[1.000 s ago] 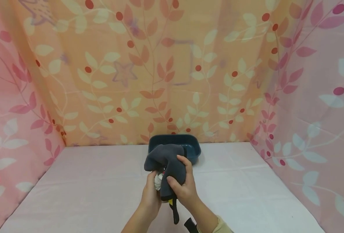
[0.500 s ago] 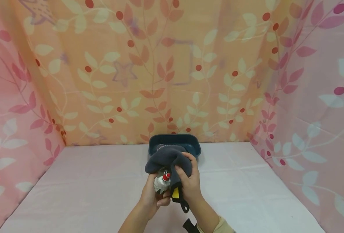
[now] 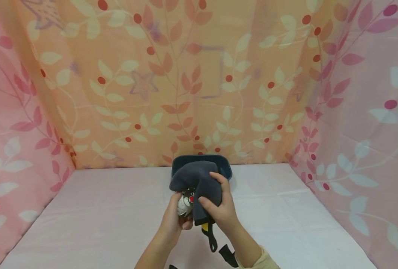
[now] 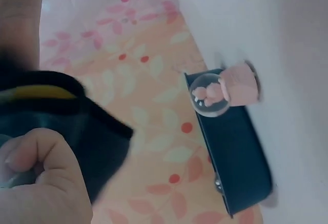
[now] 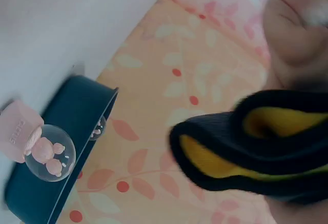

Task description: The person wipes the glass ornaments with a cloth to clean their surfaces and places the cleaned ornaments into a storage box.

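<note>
My left hand (image 3: 170,218) grips a small snow globe (image 3: 184,206) with a white sculpted base and a bit of red showing by its dome. Over its dome and right side lies a dark grey cloth (image 3: 199,175), edged in black, with a yellow underside and a hanging black loop. The right hand (image 3: 224,211) holds this cloth, thumb on the near face and fingers round the far edge. In the right wrist view the folded cloth shows its yellow inner side. Most of the globe's dome is hidden beneath the cloth.
A dark teal bin (image 3: 226,166) stands at the back of the white table (image 3: 118,209), against the orange leaf-print curtain (image 3: 185,74). Both wrist views show a pink-based snow globe (image 4: 241,85) beside the bin, and the right wrist view another globe (image 5: 97,129) inside it.
The cloth has shifted over the globe, lifting off more of it half a second ago and now covering it again. Both hands stay close together near the bin.
</note>
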{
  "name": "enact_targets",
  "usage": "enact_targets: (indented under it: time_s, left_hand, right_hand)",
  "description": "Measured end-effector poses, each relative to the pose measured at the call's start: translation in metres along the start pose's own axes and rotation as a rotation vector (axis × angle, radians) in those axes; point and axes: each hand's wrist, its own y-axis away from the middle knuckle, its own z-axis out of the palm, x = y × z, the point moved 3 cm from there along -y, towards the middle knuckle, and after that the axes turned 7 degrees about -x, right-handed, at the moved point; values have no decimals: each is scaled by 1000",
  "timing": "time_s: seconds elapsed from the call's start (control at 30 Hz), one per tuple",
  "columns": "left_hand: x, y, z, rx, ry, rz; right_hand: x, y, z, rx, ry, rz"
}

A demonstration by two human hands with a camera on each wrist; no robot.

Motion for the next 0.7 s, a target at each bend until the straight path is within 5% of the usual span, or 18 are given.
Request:
enact_targets:
  time_s: [0.13, 0.3, 0.57, 0.7]
  left_hand:
    - [-2, -1, 0, 7, 24, -24]
    - [-6, 0, -1, -55, 91, -14]
    - [-3, 0, 1, -98, 254, 45]
    - [-3, -2, 0, -129, 260, 34]
  right_hand:
    - [1, 2, 8, -67, 176, -8]
    - [7, 5, 13, 39, 209, -54]
    - [7, 10, 17, 175, 297, -394]
    - [6, 11, 17, 208, 312, -479]
